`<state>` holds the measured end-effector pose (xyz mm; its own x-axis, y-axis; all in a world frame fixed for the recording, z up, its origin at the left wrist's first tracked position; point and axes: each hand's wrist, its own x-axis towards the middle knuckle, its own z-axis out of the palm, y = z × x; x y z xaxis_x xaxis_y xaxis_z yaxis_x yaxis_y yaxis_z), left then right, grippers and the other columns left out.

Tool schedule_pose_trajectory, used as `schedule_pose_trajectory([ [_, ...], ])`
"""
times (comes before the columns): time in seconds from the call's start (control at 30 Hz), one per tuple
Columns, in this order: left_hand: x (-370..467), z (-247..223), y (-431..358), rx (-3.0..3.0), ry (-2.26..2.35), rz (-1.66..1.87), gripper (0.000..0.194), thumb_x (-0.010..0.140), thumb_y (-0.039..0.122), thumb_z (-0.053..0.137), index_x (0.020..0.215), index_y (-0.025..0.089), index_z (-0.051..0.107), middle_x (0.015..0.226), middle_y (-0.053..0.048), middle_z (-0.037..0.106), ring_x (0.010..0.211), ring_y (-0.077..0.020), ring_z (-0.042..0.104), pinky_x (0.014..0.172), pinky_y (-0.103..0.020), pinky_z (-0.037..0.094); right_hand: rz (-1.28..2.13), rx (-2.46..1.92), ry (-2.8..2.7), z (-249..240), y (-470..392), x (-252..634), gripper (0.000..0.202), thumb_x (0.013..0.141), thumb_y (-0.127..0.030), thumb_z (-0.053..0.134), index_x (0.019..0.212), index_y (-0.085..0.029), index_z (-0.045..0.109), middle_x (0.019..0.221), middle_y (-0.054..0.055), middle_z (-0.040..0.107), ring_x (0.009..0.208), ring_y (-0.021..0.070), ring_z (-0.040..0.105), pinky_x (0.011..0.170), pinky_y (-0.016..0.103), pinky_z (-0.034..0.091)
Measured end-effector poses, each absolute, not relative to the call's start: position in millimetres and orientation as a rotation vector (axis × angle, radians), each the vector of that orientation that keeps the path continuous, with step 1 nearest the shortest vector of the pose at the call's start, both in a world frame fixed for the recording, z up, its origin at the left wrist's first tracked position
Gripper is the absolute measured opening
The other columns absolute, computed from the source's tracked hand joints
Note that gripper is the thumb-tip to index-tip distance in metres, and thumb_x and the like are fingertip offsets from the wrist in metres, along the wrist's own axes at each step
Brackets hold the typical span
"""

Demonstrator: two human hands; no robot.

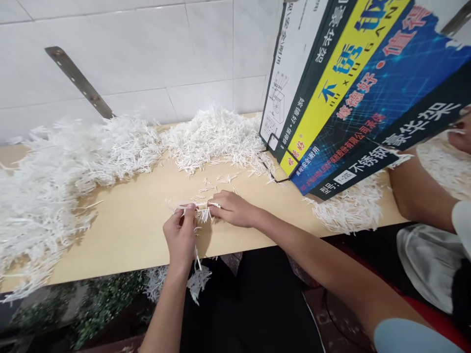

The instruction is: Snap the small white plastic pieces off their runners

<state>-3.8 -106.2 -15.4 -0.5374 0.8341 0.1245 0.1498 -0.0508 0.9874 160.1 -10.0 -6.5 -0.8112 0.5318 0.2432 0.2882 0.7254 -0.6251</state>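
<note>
- Left hand [180, 230]: thumb and fingers pinch left end of white strip [202, 212].
- Right hand [233, 210]: fingers closed on right end of same strip; exact fingertip contact partly hidden.
- Strip: between the hands, long axis roughly left-right, short fringe hanging toward the person. One hand at each end, so neither is clearly nearer.
- White strands [197, 282] dangle below left hand, past table edge.
- Table [128, 220]: pale, loose bits [208, 187] just beyond the hands.
- Big fringe pile [91, 152] at left; smaller heap [217, 137] against back wall [128, 49].
- Printed box [353, 93] stands tilted at right; another person's arm [419, 184] beyond it.
- Metal bracket [79, 81] on wall, upper left.
</note>
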Motion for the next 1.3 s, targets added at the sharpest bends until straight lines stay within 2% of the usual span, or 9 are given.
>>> schedule_pose_trajectory([
  [0.13, -3.6, -16.2, -105.7, 1.063, 1.695, 1.635, 0.046, 0.092, 0.051, 0.069, 0.063, 0.018, 0.055, 0.059, 0.003, 0.048, 0.056, -0.0107, 0.041, 0.054, -0.024, 0.034, 0.941, -0.568, -2.507, -1.1, -10.4, 159.0, 0.019, 0.098, -0.024, 0.056, 0.081, -0.018, 0.062, 0.08, 0.002, 0.065, 0.08, 0.0188, 0.059, 0.081, 0.03, 0.038],
  [0.37, -4.7, -20.5, -102.7, 1.116, 1.702, 1.579, 0.042, 0.091, 0.053, 0.068, 0.071, 0.017, 0.066, 0.065, 0.0, 0.057, 0.061, -0.0133, 0.049, 0.057, -0.025, 0.039, 1.013, -0.648, -2.426, -7.6, -11.8, 151.4, 0.044, 0.108, -0.046, 0.048, 0.08, -0.018, 0.066, 0.072, 0.0, 0.068, 0.071, 0.0145, 0.06, 0.079, 0.028, 0.037],
  [0.5, -4.4, -18.0, -105.6, 1.154, 1.646, 1.641, 0.037, 0.091, 0.047, 0.069, 0.069, 0.017, 0.066, 0.063, 0.001, 0.054, 0.059, -0.0123, 0.047, 0.056, -0.024, 0.038, 1.048, -0.699, -2.386, -14.7, -9.8, 151.4, 0.042, 0.108, -0.043, 0.051, 0.079, -0.019, 0.068, 0.065, -0.001, 0.066, 0.067, 0.0142, 0.061, 0.07, 0.026, 0.037],
  [0.7, -15.5, -19.2, -104.7, 0.684, 1.611, 2.02, 0.04, 0.087, 0.047, 0.073, 0.068, 0.018, 0.053, 0.065, 0.004, 0.048, 0.054, -0.0088, 0.042, 0.05, -0.021, 0.036, 0.875, -0.628, -2.391, -13.6, -11.0, 161.6, 0.035, 0.1, -0.02, 0.055, 0.065, -0.019, 0.061, 0.064, 0.001, 0.065, 0.07, 0.0162, 0.061, 0.072, 0.027, 0.04],
  [0.83, -17.9, -21.9, -100.3, 0.601, 1.6, 2.053, 0.04, 0.087, 0.045, 0.073, 0.067, 0.018, 0.051, 0.064, 0.005, 0.045, 0.053, -0.0078, 0.039, 0.047, -0.02, 0.032, 1.028, -0.719, -2.154, -9.7, -11.2, 165.2, 0.038, 0.106, -0.029, 0.05, 0.074, -0.018, 0.066, 0.066, 0.001, 0.065, 0.064, 0.0141, 0.061, 0.065, 0.026, 0.042],
  [0.9, -15.9, -21.7, -99.0, 0.652, 1.592, 1.993, 0.04, 0.087, 0.042, 0.073, 0.064, 0.017, 0.051, 0.063, 0.004, 0.045, 0.054, -0.0081, 0.039, 0.048, -0.021, 0.031, 1.01, -0.733, -2.099, -9.4, -10.4, 162.8, 0.036, 0.108, -0.034, 0.048, 0.084, -0.018, 0.071, 0.074, 0.002, 0.069, 0.07, 0.0153, 0.064, 0.071, 0.028, 0.046],
  [1.0, -13.6, -19.4, -98.7, 0.643, 1.538, 1.941, 0.04, 0.086, 0.04, 0.073, 0.063, 0.018, 0.05, 0.061, 0.005, 0.044, 0.054, -0.0086, 0.037, 0.05, -0.022, 0.03, 0.837, -0.715, -2.148, -10.3, -10.0, 158.5, 0.032, 0.109, -0.035, 0.046, 0.107, -0.02, 0.074, 0.102, 0.007, 0.076, 0.098, 0.0212, 0.067, 0.091, 0.036, 0.049],
  [1.13, -12.9, -17.1, -100.7, 0.777, 1.614, 1.823, 0.04, 0.088, 0.042, 0.071, 0.063, 0.019, 0.051, 0.059, 0.005, 0.043, 0.055, -0.01, 0.037, 0.053, -0.024, 0.031, 0.637, -0.722, -2.277, -8.6, -13.7, 157.2, 0.037, 0.111, -0.037, 0.041, 0.14, -0.025, 0.062, 0.14, 0.008, 0.066, 0.127, 0.0252, 0.056, 0.106, 0.045, 0.042],
  [1.3, -12.3, -19.7, -102.0, 0.954, 1.724, 1.682, 0.042, 0.091, 0.049, 0.067, 0.065, 0.019, 0.055, 0.061, 0.003, 0.047, 0.061, -0.0125, 0.041, 0.057, -0.025, 0.034, 0.622, -0.643, -2.394, -5.0, -18.2, 154.9, 0.035, 0.106, -0.049, 0.053, 0.12, -0.023, 0.071, 0.129, 0.007, 0.072, 0.125, 0.0252, 0.056, 0.103, 0.043, 0.039],
])
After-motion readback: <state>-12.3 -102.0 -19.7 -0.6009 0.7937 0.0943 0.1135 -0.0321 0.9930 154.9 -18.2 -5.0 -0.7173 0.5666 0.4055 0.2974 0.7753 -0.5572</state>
